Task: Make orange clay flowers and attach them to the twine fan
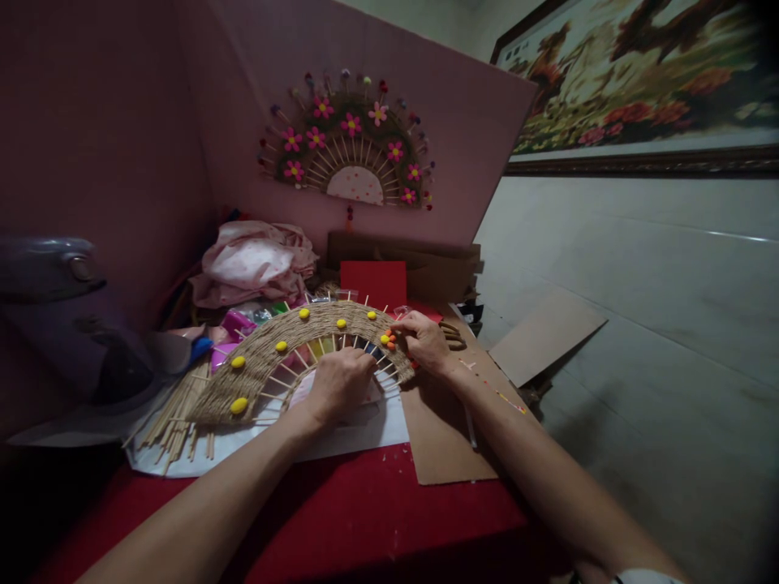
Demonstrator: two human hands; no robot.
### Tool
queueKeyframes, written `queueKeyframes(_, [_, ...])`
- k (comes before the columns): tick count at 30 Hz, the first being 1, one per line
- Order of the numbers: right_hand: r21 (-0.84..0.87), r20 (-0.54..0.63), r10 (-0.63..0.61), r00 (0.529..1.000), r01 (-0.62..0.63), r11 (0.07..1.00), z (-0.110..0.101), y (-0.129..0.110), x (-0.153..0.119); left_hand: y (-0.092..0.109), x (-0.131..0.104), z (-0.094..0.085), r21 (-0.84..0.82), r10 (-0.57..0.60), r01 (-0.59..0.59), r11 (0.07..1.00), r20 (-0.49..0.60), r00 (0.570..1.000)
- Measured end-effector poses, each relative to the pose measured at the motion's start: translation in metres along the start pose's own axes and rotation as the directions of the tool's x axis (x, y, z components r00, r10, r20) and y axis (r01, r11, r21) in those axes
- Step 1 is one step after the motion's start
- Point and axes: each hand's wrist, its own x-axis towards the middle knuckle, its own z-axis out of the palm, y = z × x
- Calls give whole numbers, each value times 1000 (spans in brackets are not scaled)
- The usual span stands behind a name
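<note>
A half-round fan of coiled twine on thin wooden sticks lies tilted in front of me. Several yellow discs are stuck along its band. Near its right end, small orange pieces sit beside one yellow disc. My left hand is closed at the fan's inner edge, over the sticks, its fingertips partly hidden. At the orange pieces, my right hand has thumb and forefinger pinched together. Whatever lies between those fingertips is too small to make out.
Loose wooden sticks lie at the left. A cardboard sheet lies under my right forearm on the red table. Behind are crumpled pink cloth, a red card and a finished-looking flowered fan on a pink board.
</note>
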Motion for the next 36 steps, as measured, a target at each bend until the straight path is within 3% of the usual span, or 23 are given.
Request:
queueKeyframes(8, [-106,-30,-58,998,54,993,-2,-4,-2,0,0,1,5,-8,8,1000,13,1000])
queueKeyframes(14, [-358,87,-180,980,199,912,-1,-7,-7,0,0,0,15,-12,11,1000,10,1000])
queueKeyframes(18, [-429,80,-209,975,223,875,-2,-8,-10,1,-1,0,5,-17,17,1000,7,1000])
queueKeyframes(21, [-455,113,-231,966,257,852,-5,-9,-12,2,0,0,-74,-57,56,996,-2,998])
queueKeyframes(23, [-427,93,-230,969,248,870,-7,-12,-13,2,2,-2,-235,-153,140,962,-35,988])
queueKeyframes(25, [-328,-24,-197,980,178,928,-8,-20,-13,1,7,-7,-505,-326,258,824,-51,944])
queueKeyframes(26, [-244,-112,-159,981,128,961,-8,-26,-13,0,10,-9,-655,-424,307,691,-22,906])
queueKeyframes(28, [-17,-270,-48,962,45,999,-4,-42,-14,-3,16,-15,-868,-570,369,333,126,812])
queueKeyframes(30, [172,-261,24,965,22,985,3,-61,-16,-7,20,-19,-931,-600,363,27,275,751])
queueKeyframes(31, [218,-216,28,976,21,976,7,-70,-18,-8,21,-20,-934,-593,348,-76,323,738])
queueKeyframes(33, [253,-121,12,993,19,967,16,-85,-23,-10,22,-21,-929,-583,317,-191,367,724])
queueKeyframes(36, [308,-126,12,992,28,951,25,-96,-29,-9,21,-22,-932,-597,289,-220,363,716])
